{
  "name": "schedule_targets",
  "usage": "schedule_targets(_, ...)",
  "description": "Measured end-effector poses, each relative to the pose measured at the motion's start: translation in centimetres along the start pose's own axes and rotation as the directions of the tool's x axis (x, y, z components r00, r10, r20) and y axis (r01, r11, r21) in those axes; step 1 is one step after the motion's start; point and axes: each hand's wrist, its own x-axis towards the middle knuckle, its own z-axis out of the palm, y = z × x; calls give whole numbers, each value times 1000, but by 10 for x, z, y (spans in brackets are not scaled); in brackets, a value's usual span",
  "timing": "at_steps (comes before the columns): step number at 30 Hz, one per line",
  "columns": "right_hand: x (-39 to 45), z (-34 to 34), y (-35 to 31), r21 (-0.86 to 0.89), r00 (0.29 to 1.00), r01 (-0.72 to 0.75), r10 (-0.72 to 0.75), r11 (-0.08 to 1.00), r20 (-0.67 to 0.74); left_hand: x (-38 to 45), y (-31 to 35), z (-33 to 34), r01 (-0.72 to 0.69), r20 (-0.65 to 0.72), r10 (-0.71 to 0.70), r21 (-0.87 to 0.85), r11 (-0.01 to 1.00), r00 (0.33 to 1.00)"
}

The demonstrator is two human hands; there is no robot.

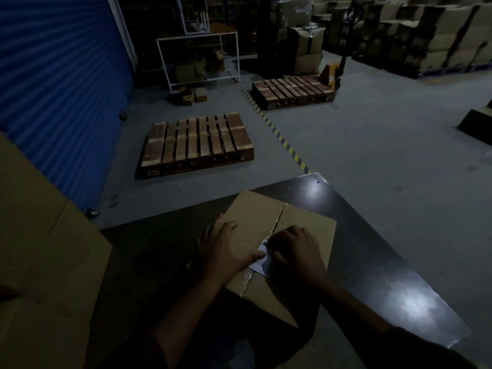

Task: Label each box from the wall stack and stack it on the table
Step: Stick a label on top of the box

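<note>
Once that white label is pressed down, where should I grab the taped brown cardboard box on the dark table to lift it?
Probably by its two opposite side walls, one hand from each side. The brown cardboard box lies flat and wide on the dark table, taped shut, so the top offers no edge to hold.

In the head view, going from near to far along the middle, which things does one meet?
Box with white label under both hands (left hand, right hand) → far table edge → near pallet → white frame rack.
</note>
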Motion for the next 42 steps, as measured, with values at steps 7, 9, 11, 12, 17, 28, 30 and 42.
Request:
schedule_targets(7,-4,1,6,49,998,-49,51,998,-28,0,-2,2,3,-25,-3,3,1000,1000)
schedule_targets(9,-8,3,10,15,998,-42,42,999,-47,0,-1,1,2,-18,-2,-3,1000,1000)
schedule_targets(11,-12,5,13,-24,998,-22,21,999,-59,0,-1,2,2,-15,-2,-7,1000,1000)
schedule_targets(12,-13,5,14,-31,998,-23,21,999,-64,0,-2,2,2,-24,-2,-13,1000,1000)
schedule_targets(17,-14,3,14,-10,998,-37,37,999,-49,0,-3,4,-9,-41,7,-38,999,999)
schedule_targets(28,-69,5,-4,32,950,-243,245,969,-195,1,-4,8,123,-113,-152,-230,965,982)
schedule_targets(30,-63,1,-3,105,973,-168,182,980,-143,-2,-5,6,183,-119,-223,-281,942,968)
schedule_targets(42,18,-30,38,142,963,152,-179,978,200,-45,-14,-7,336,-114,-366,-219,916,924)
